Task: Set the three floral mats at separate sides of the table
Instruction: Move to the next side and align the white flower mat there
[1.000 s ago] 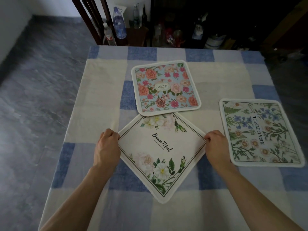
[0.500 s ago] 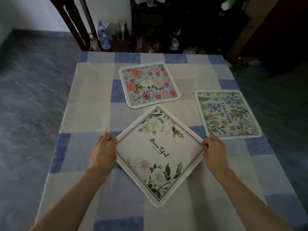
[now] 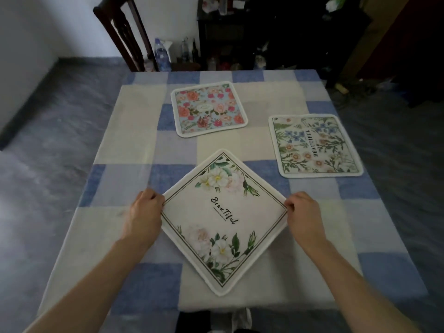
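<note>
While each grip pinches the white mat (image 3: 224, 219), a checked cloth (image 3: 134, 131) covers the table.

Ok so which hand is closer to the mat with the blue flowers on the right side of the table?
The right hand; it sits just below that mat, at its near left corner. The left hand is across the table.

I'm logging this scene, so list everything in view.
white mat: 1, cream with white flowers, near side, turned diamond-wise, both hands on its corners
pink mat: 1, pale blue with pink roses, far side
green mat: 1, white with green leaves, right side
tablecloth: 1, blue and cream checks, over the table
chair: 1, dark wood, behind the table
bottles: several, clear, on the floor behind
left hand: on the left corner
right hand: on the right corner
</note>
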The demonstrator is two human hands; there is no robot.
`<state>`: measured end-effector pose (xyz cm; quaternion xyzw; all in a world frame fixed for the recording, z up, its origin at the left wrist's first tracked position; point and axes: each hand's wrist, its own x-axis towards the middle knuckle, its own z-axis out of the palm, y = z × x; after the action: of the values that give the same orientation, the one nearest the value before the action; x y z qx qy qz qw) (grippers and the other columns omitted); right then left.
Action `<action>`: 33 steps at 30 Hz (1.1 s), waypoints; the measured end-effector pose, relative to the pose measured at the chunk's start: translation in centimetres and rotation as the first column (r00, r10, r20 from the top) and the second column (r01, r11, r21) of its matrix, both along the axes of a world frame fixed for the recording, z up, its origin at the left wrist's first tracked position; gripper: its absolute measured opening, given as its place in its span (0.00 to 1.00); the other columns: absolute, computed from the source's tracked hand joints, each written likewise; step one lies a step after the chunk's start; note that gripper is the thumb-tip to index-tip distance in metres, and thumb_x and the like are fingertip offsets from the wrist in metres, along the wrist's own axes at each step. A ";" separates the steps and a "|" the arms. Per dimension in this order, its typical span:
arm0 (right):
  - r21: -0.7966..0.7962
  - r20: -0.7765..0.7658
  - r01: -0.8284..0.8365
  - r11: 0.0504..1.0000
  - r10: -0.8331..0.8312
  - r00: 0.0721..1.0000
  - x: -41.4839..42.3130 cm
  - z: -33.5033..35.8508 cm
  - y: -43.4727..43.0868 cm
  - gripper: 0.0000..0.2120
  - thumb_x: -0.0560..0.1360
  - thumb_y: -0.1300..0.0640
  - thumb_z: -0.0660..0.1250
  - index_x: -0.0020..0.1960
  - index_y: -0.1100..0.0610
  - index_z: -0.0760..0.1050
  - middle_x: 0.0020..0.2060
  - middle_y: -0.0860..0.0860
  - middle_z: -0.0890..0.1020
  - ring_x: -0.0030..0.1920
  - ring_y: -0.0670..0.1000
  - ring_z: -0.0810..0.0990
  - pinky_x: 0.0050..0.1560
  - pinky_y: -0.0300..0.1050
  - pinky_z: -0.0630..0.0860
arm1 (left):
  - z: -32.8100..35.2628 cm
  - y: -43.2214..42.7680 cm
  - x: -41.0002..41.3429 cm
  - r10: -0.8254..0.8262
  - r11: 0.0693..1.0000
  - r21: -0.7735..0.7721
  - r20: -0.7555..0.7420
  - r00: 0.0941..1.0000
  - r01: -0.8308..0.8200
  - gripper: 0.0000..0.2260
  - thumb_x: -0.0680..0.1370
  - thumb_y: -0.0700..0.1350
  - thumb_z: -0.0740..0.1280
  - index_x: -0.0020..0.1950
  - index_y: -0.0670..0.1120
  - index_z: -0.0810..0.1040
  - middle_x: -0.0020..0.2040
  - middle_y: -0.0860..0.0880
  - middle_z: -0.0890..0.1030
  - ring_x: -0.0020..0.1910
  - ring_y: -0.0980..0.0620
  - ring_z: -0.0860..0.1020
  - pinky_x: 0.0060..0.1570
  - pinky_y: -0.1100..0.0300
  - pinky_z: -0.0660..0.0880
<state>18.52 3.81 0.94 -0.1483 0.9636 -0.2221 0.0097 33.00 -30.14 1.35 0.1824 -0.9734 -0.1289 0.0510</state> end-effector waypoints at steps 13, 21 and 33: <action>0.085 0.071 -0.023 0.996 0.017 0.997 2.5 -3.6 2.4 0.10 0.68 0.75 0.65 0.46 0.67 0.81 0.48 0.61 0.78 0.48 0.61 0.78 0.52 0.51 0.75 | -5.5 2.0 2.0 0.003 0.999 0.041 0.020 1.000 -0.003 0.10 0.64 0.28 0.68 0.40 0.42 0.78 0.41 0.46 0.74 0.38 0.44 0.73 0.33 0.54 0.72; 0.260 0.173 -0.066 0.963 0.020 0.985 3.0 -5.5 3.0 0.12 0.69 0.62 0.70 0.52 0.62 0.79 0.53 0.59 0.77 0.51 0.61 0.75 0.53 0.52 0.76 | -7.2 1.7 2.7 0.011 0.996 0.084 0.140 0.990 -0.023 0.07 0.72 0.31 0.67 0.48 0.38 0.80 0.49 0.43 0.76 0.48 0.43 0.73 0.43 0.50 0.74; 0.283 0.312 -0.083 0.955 -0.010 0.950 4.7 -7.6 3.1 0.33 0.69 0.42 0.73 0.66 0.57 0.67 0.72 0.55 0.65 0.72 0.57 0.62 0.69 0.52 0.66 | -8.1 2.0 3.4 -0.019 0.999 0.049 0.290 0.957 0.005 0.20 0.73 0.53 0.71 0.62 0.47 0.76 0.64 0.46 0.74 0.60 0.45 0.71 0.58 0.49 0.71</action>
<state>23.25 6.90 -6.63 -0.1265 0.9694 -0.0971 0.1868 36.36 -28.17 -6.78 0.1946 -0.9681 -0.1242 -0.0976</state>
